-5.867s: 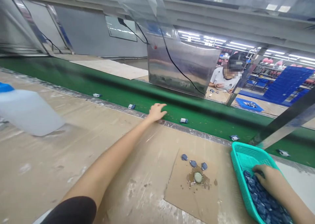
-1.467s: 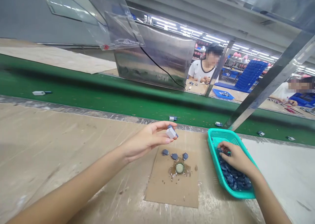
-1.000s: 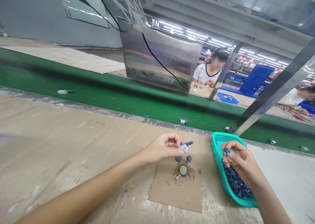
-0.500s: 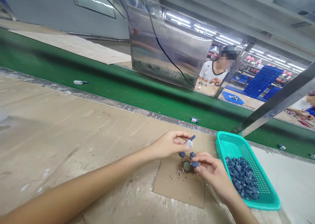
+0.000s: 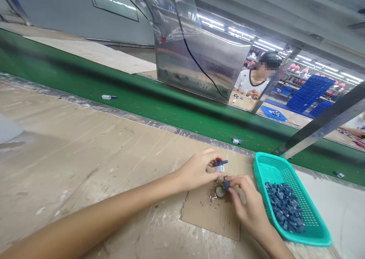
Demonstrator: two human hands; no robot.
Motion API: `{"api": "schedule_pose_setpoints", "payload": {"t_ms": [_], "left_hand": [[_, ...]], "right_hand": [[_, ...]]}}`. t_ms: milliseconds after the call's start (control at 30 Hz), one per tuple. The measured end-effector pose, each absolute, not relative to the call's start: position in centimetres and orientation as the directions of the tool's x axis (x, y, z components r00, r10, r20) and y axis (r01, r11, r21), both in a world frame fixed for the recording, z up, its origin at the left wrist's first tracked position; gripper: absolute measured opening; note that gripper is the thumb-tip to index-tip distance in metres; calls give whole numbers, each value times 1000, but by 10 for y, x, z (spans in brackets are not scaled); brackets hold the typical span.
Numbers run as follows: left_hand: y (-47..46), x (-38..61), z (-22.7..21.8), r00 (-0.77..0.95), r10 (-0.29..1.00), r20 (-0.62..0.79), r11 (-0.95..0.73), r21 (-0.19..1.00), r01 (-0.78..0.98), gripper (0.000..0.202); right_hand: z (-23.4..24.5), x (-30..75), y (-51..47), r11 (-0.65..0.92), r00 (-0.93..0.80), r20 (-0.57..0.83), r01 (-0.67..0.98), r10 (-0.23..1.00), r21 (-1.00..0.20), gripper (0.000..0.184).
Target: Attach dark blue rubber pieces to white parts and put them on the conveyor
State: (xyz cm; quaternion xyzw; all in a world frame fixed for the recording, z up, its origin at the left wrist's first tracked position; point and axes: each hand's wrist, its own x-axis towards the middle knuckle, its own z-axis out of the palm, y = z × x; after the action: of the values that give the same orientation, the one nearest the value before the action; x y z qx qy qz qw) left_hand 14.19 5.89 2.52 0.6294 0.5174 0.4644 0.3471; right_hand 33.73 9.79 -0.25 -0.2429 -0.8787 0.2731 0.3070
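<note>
My left hand (image 5: 203, 167) is closed on a small white-and-blue plastic part (image 5: 219, 167), whose dark blue peg points right. Just below and to the right, the thumb and fingers of my right hand (image 5: 248, 197) close round a small dark blue plastic piece (image 5: 227, 183). A shallow round cap (image 5: 219, 191) with liquid in it sits beneath my fingertips on a sheet of cardboard (image 5: 209, 219). Wet spots and drips surround the cap. Another dark blue piece lies partly hidden behind my left fingers.
A turquoise basket (image 5: 313, 209) stands to my right, with many dark blue pieces (image 5: 285, 206) inside. Beyond the bench runs a green conveyor belt (image 5: 171, 116) carrying several white-and-blue parts. A slanted metal post (image 5: 319, 122) rises behind the basket. A co-worker (image 5: 253, 80) sits across the belt.
The part in my left hand has turned so its peg lies nearly level. My right fingertips have shifted slightly away from me, beyond the cap. Parts on the belt have travelled right.
</note>
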Motion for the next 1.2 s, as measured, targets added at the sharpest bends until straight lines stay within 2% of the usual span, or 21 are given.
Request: {"api": "schedule_pose_setpoints", "payload": {"t_ms": [33, 100, 200, 300, 533, 733, 833, 900, 967, 1100, 1200], "left_hand": [[57, 143, 25, 55, 955, 292, -287, 859, 424, 27], [54, 146, 25, 103, 933, 344, -344, 777, 527, 27], [49, 153, 28, 123, 934, 336, -344, 752, 562, 26], [47, 157, 29, 147, 933, 328, -351, 747, 565, 26], [44, 160, 30, 172, 925, 340, -376, 741, 557, 26], [41, 162, 26, 223, 869, 442, -476, 621, 623, 28], [38, 164, 25, 258, 804, 536, -560, 536, 632, 29], [35, 166, 27, 253, 770, 586, -590, 501, 633, 25], [31, 169, 29, 220, 752, 621, -595, 496, 633, 21], [21, 176, 35, 184, 709, 681, -629, 493, 601, 22], [19, 178, 43, 215, 683, 698, -662, 467, 586, 27]], "right_hand": [[2, 339, 99, 639, -630, 390, 225, 671, -735, 8], [9, 341, 100, 435, -526, 321, 105, 787, -895, 14], [15, 342, 102, 212, -458, 223, -75, 861, -974, 27], [17, 341, 102, 134, -449, 178, -128, 876, -983, 32], [16, 336, 93, 129, -456, 173, -127, 873, -983, 32], [18, 338, 93, 6, -522, 86, -153, 848, -988, 30], [25, 339, 92, -165, -665, -37, -131, 746, -978, 31], [29, 339, 88, -291, -769, -109, -104, 630, -951, 43], [30, 339, 83, -349, -797, -124, -114, 592, -930, 51], [31, 338, 69, -339, -744, -106, -168, 660, -926, 57], [38, 340, 65, -271, -759, -38, -185, 650, -945, 55]]}}
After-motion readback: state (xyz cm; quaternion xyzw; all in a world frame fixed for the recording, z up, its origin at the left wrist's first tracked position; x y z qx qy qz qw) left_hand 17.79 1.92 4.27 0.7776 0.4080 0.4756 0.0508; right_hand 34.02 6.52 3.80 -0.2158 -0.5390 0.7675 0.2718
